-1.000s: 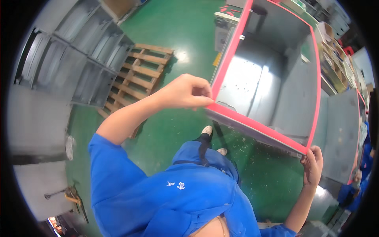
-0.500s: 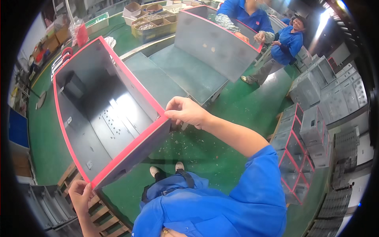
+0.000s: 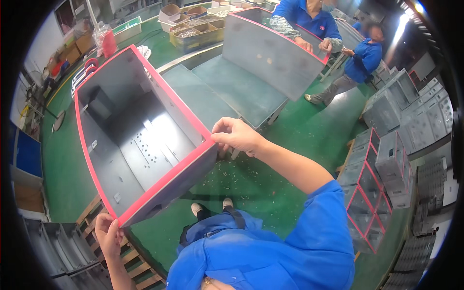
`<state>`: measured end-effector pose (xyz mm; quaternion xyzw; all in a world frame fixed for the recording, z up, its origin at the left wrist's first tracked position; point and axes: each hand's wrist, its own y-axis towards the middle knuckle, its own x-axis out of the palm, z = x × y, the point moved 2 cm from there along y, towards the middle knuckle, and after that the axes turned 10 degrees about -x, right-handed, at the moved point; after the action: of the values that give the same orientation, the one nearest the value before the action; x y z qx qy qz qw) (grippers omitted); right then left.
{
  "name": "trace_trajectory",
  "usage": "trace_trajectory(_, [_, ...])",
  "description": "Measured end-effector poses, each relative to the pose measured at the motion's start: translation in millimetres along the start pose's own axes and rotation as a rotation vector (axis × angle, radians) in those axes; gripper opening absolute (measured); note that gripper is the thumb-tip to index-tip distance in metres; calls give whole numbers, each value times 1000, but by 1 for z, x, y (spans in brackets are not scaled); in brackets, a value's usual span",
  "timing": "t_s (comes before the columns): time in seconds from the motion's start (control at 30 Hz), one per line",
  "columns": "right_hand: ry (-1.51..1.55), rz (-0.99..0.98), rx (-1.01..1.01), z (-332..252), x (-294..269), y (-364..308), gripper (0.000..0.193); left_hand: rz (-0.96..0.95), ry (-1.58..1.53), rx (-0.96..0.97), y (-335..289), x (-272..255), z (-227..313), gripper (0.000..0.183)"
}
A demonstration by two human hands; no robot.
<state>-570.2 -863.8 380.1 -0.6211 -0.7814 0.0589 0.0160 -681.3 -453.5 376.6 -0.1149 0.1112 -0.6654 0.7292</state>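
A large open grey metal box point(image 3: 145, 193) stands at the left, its interior facing up, with several small holes in an inner panel. A red edging strip point(image 3: 166, 187) runs along its rim. My right hand point(image 3: 237, 135) is closed at the rim's right near corner, thumb and forefinger pinched on the strip. At the left near corner, my left hand point(image 3: 108, 234) pinches the strip in the same way. The near stretch of strip lies straight between both hands. Whether its underside is fully stuck down, I cannot tell.
Beyond a grey worktable point(image 3: 241, 92), a co-worker point(image 3: 309, 24) handles another red-rimmed box point(image 3: 270, 53). Another person point(image 3: 360, 63) stands farther right. Bins of small parts point(image 3: 198, 31) sit at the back. Red-edged boxes point(image 3: 365, 193) are stacked at right; a wooden pallet point(image 3: 137, 266) lies near left.
The whole view has shifted slightly, so everything appears a little farther right. Both hands keep their pinch at the same two corners of the box.
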Motion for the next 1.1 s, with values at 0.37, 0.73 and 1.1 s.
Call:
trace_trajectory(0.37, [10, -12, 22, -6, -3, -2, 20, -21, -227, -7, 4, 2, -13, 12])
trace_trajectory(0.73, [69, -35, -39, 7, 0, 6, 17, 31, -270, 34, 6, 9, -17, 18])
trace_trajectory(1.1, [174, -70, 22, 5, -1, 7, 17, -55, -379, 26, 8, 9, -20, 20])
